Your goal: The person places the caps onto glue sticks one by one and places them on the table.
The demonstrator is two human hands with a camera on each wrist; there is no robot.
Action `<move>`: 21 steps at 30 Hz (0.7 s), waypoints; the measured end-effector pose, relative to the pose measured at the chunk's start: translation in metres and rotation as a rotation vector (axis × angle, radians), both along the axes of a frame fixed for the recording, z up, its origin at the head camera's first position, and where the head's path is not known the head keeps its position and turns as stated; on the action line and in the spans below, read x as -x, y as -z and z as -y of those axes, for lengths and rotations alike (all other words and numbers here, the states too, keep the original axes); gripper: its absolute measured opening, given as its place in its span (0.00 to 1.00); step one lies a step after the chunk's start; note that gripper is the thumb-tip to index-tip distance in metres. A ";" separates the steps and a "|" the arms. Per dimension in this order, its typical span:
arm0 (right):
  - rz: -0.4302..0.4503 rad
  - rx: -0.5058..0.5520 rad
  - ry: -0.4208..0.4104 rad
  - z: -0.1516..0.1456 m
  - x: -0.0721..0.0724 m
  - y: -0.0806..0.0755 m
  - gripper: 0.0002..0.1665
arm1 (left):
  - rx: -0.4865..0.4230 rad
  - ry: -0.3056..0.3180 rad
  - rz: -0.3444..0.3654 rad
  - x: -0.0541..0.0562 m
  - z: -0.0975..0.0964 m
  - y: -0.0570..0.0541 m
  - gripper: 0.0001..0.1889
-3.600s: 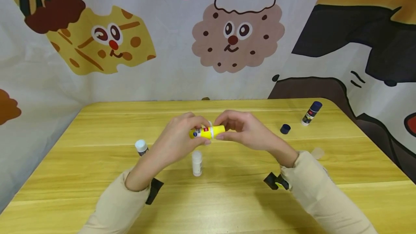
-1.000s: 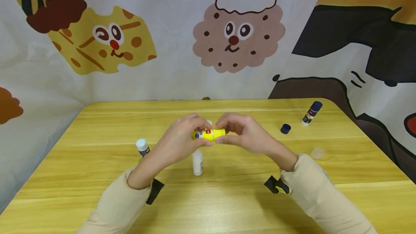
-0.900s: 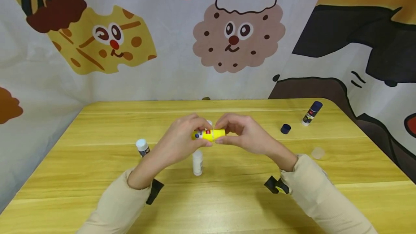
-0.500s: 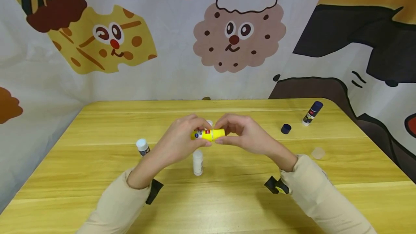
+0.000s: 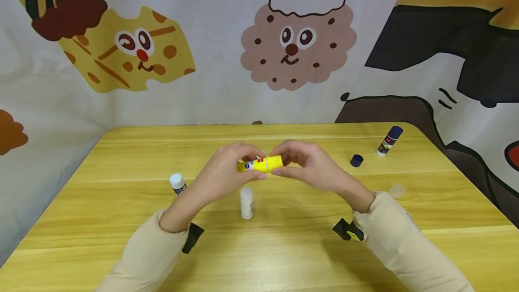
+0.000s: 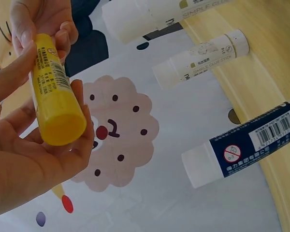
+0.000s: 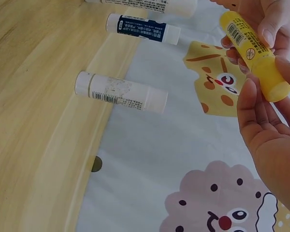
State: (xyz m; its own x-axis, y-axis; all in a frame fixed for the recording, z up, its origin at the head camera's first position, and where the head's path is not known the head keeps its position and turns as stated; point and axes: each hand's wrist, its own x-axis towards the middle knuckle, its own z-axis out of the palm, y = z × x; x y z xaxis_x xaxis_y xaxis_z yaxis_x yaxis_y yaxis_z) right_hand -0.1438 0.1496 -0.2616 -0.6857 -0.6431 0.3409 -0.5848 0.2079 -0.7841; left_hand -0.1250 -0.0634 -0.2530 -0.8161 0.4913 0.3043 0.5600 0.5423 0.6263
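A yellow glue stick point(image 5: 274, 163) is held level above the table between both hands. My left hand point(image 5: 219, 172) grips its labelled body, thumb below and fingers over the top. At the other end, my right hand point(image 5: 314, 166) pinches the plain yellow cap between thumb and fingers. A thin pale seam shows where cap and body meet. In the left wrist view the yellow glue stick point(image 6: 55, 92) points its body end at the camera; the right wrist view shows its cap point(image 7: 270, 79) between the right fingers. Just below the hands stands a white glue stick point(image 5: 246, 204).
A navy glue stick with a white cap point(image 5: 177, 181) stands left, partly behind my left forearm. Another white glue stick point(image 6: 203, 58) is mostly hidden behind the hands in the head view. Far right are a navy-capped glue stick point(image 5: 389, 141), a loose navy cap point(image 5: 357, 161) and a translucent disc point(image 5: 397, 191).
The white band between cap and body was wider at first and is now a thin seam. Lately my right hand has shifted slightly right and up, tilting the yellow glue stick's cap end upward.
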 end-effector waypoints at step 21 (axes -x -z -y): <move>0.055 -0.033 0.172 -0.028 0.007 -0.007 0.16 | -0.018 -0.096 0.095 0.008 0.020 0.002 0.21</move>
State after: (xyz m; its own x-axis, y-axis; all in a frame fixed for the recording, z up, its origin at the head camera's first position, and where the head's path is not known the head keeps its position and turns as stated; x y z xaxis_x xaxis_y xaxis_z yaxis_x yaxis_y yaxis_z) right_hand -0.1512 0.1772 -0.2551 -0.8036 -0.5247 0.2810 -0.4950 0.3271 -0.8050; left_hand -0.1331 -0.0830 -0.2550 -0.8846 0.4046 0.2319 0.4440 0.5788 0.6840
